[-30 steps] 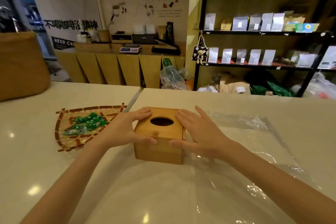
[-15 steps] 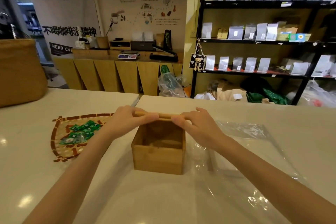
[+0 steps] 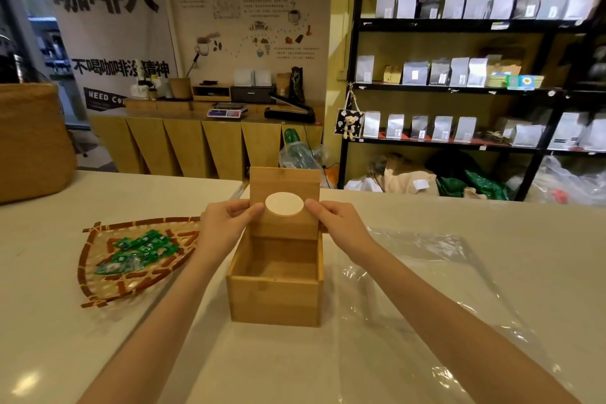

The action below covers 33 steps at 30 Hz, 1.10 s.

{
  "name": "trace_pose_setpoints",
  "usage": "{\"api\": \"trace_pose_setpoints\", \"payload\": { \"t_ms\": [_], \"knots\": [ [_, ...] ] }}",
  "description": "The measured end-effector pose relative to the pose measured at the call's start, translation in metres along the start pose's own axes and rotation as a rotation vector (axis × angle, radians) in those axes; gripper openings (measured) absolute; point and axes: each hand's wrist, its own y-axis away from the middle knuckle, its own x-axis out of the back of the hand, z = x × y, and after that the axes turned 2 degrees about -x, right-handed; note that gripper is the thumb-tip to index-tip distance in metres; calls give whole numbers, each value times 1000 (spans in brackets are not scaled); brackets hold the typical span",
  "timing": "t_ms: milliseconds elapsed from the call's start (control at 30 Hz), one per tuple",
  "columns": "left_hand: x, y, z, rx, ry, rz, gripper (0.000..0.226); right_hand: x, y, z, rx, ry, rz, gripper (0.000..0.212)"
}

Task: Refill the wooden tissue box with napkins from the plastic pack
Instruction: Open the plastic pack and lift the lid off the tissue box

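The wooden tissue box (image 3: 274, 300) stands on the white counter in front of me, open at the top and empty inside. Its lid (image 3: 284, 184), a wooden square with an oval hole, is held upright over the box's far edge. My left hand (image 3: 223, 223) grips the lid's left edge and my right hand (image 3: 337, 223) grips its right edge. A clear plastic pack (image 3: 436, 275) lies flat on the counter right of the box; I see no napkins in it.
A woven bamboo tray (image 3: 98, 292) with green wrapped sweets lies left of the box. A large woven basket (image 3: 32, 144) stands at the far left. Beyond the counter (image 3: 524, 239) are a wooden sideboard and black shelves with pouches.
Both hands rested on the closed lid, then lifted it off the box. The lid is now tilted upright, facing me. The camera view has risen.
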Motion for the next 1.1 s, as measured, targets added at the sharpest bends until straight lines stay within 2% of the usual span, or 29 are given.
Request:
{"api": "trace_pose_setpoints", "payload": {
  "t_ms": [67,133,233,300,400,433,500,567,667,800,933,1000,1100],
  "knots": [
    [0,4,5,34,-19,4,44,2,4,-1,-15,19,-22,36],
    [1,14,15,-23,-143,72,53,9,11,0,-28,157,-51,36],
    [2,39,42,-373,-246,199,52,29,25,10,-112,621,77,46],
    [-4,61,62,-583,-291,84,37,42,40,21,-242,987,148,60],
    [-26,95,83,-668,-521,-382,28,59,63,40,-503,1270,52,90],
    [-35,104,85,-701,-602,-578,32,62,68,46,-562,1289,19,95],
    [-61,123,88,-796,-596,-957,34,74,81,58,-670,1251,-11,98],
    [-76,138,85,-905,-528,-1113,32,75,84,63,-674,1184,-3,102],
    [-104,159,84,-1108,-411,-1124,40,83,92,67,-592,1151,6,104],
    [-136,177,84,-1113,-334,-1180,61,110,106,72,-459,1135,-58,98],
    [-166,185,88,-1251,-452,-1058,68,132,118,79,-376,1160,-131,91],
    [-178,187,88,-1268,-483,-1021,68,139,123,83,-356,1150,-138,87],
    [-187,189,86,-1255,-492,-1027,64,149,134,82,-328,979,-83,77]
  ]
}}
